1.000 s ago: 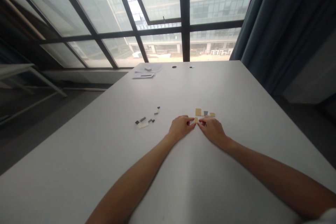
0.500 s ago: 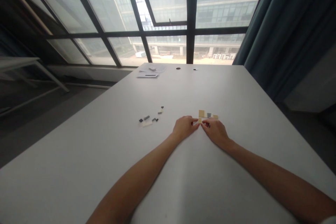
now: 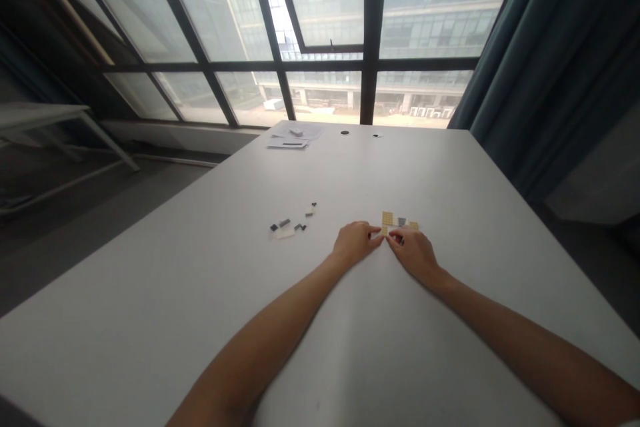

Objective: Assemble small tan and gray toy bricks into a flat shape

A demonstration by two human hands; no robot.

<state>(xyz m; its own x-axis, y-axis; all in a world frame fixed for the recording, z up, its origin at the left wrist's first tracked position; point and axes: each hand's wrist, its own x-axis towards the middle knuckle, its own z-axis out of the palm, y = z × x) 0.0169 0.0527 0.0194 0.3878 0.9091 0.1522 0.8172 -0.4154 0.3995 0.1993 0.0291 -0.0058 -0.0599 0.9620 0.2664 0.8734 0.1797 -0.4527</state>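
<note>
A small yellow studded building brick [image 3: 385,231] sits low over the white table between my two hands. My left hand [image 3: 356,241] comes at it from the left, its thumb and index finger closed on that edge. From the right, the fingers of my right hand [image 3: 414,250] are bent together, with thumb and fingertip at the brick's other side. Just beyond lies a larger yellow studded plate [image 3: 387,217]. A grey piece [image 3: 401,221] and another yellow piece [image 3: 413,225] are in a row to its right, partly hidden by my right hand.
Left of my hands, several loose dark, grey and whitish pieces [image 3: 285,222] lie scattered on the white table [image 3: 210,293]. Papers [image 3: 289,143] with a small white object rest at the far left corner. Two small dark items, one a round disc [image 3: 345,133], are near the far edge.
The whole view has shifted slightly as the head turned a little left. Both hands stay at the small yellow brick, with hardly any movement on the table.
</note>
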